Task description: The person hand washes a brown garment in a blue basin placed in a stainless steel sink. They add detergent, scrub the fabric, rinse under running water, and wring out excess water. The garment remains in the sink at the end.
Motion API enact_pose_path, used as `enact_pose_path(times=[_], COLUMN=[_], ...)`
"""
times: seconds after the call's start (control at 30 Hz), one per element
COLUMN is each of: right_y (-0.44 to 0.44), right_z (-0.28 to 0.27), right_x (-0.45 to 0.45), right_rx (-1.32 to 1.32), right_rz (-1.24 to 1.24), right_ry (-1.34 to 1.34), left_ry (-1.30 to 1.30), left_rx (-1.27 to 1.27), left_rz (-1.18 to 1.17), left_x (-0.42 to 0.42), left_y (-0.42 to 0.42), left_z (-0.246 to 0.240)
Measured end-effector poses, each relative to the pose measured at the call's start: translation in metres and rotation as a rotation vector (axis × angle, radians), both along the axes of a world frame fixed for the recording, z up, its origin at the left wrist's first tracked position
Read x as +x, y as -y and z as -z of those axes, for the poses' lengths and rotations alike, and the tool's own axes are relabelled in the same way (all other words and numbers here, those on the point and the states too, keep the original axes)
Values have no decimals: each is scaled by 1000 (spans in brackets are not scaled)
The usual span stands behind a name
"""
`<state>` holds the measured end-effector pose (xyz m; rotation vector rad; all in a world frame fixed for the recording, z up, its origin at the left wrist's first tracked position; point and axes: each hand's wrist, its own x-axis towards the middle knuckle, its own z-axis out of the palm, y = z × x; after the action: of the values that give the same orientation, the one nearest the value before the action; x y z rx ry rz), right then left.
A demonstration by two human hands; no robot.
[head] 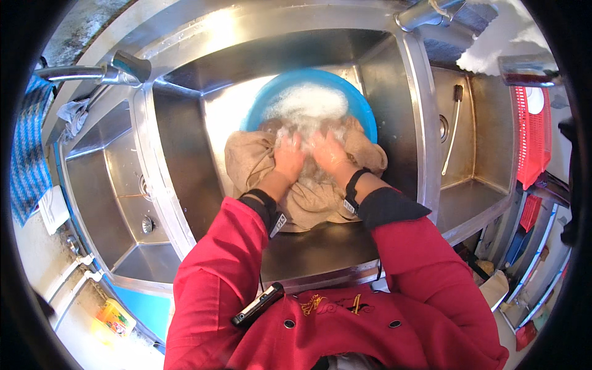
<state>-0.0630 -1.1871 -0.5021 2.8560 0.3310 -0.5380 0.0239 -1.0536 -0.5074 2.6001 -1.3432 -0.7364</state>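
Note:
A round blue plastic basin (pixel 368 111) stands in the middle compartment of a stainless steel sink (pixel 397 92). White suds (pixel 310 101) float on the water in its far part. Brown cloth (pixel 249 155) lies in the basin and hangs over its near side. My left hand (pixel 290 155) rests on the wet cloth, fingertips in foamy water. Just beside it, my right hand (pixel 327 152) also presses into the wet cloth. Foam and water blur the fingers of both hands, so whether either one grips the cloth is unclear.
Sink compartments flank the middle one; the left holds a metal strainer (pixel 147 225), the right a long-handled brush (pixel 452 129). A faucet (pixel 125 69) reaches over the left divider. At the far right is a red plastic basket (pixel 532 138); a blue striped cloth (pixel 30 148) hangs far left.

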Motion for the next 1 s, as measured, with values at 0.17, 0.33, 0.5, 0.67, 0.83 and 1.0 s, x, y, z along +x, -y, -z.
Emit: enact_pose_path(times=[0.17,0.33,0.5,0.67,0.83,1.0], right_y=[27,56,59,56,76,76], right_z=[13,1,-34,-66,-136,-211], right_x=[13,23,-1,-11,-5,3], right_rx=[558,929,1134,884,1099,1439], right_rz=[557,998,1134,990,1108,1116], right_ry=[-101,42,457,377,356,316], left_ry=[26,-417,-563,-499,-827,-1044], left_rx=[24,-121,-219,-103,-377,-738], left_rz=[259,-3,-615,-581,-886,-854], left_x=[35,89,100,92,93,103], left_y=[9,32,25,18,-6,-21], left_z=[11,18,7,-62,-167,-275])
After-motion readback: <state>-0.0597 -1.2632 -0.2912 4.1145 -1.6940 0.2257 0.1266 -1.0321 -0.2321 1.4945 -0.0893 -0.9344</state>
